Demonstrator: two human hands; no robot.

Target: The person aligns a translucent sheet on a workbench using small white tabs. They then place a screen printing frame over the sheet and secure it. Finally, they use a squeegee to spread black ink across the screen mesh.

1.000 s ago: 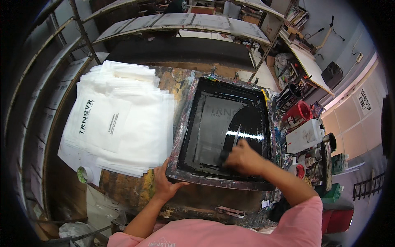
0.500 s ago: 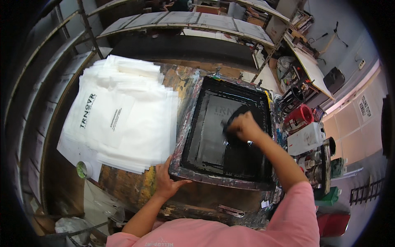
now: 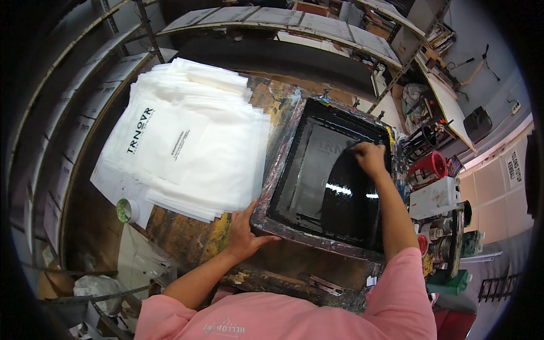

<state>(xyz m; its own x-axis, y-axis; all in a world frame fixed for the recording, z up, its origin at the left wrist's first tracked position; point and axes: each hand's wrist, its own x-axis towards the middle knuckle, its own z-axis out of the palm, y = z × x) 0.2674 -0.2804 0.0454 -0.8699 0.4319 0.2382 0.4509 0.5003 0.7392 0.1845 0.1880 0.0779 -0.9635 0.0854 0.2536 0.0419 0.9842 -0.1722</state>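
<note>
A screen printing frame (image 3: 320, 246) lies on the worktable, its mesh (image 3: 303, 170) grey at the left and covered by glossy black wetness at the right. At the frame's near left corner, my left hand (image 3: 245, 233) grips the edge, thumb along the near side and fingers on the left side. My right hand (image 3: 371, 158) is closed over the mesh's right part. What it holds is dark and merges with the black surface, so I cannot make it out. A tall pile of white printed sheets (image 3: 209, 164) lies just left of the frame.
Hinge clamps (image 3: 356, 104) stand along the frame's far edge. A small round green-and-white container (image 3: 127, 210) is near the pile. To the right are a red bucket (image 3: 429, 167), a white jerrycan (image 3: 435, 198) and bottles. A metal tool (image 3: 326, 285) lies at the table's near edge.
My right hand has moved right across the mesh, and the black area under it shows brighter glare. My left hand stays at the frame's corner. The whole view has shifted.
</note>
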